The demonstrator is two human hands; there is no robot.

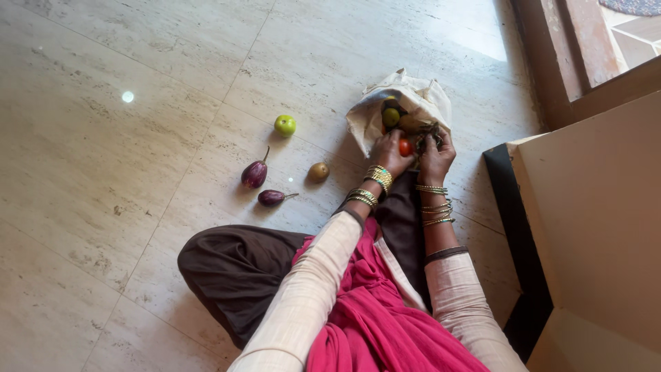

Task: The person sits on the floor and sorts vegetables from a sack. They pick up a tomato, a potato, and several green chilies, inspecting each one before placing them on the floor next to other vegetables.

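I sit on a pale stone floor. A beige cloth bag (pixel 420 100) lies open in front of me with green and yellowish produce inside. My left hand (pixel 389 151) holds a small red tomato (pixel 405 147) at the bag's mouth. My right hand (pixel 436 153) grips the bag's near edge beside it. Both wrists wear gold and green bangles.
On the floor to the left lie a green round fruit (pixel 285 125), a brownish fruit (pixel 318 171) and two purple eggplants (pixel 255 173) (pixel 273 198). A beige cabinet with a black base (pixel 523 262) stands close on the right. A wooden door frame (pixel 551 62) is behind it.
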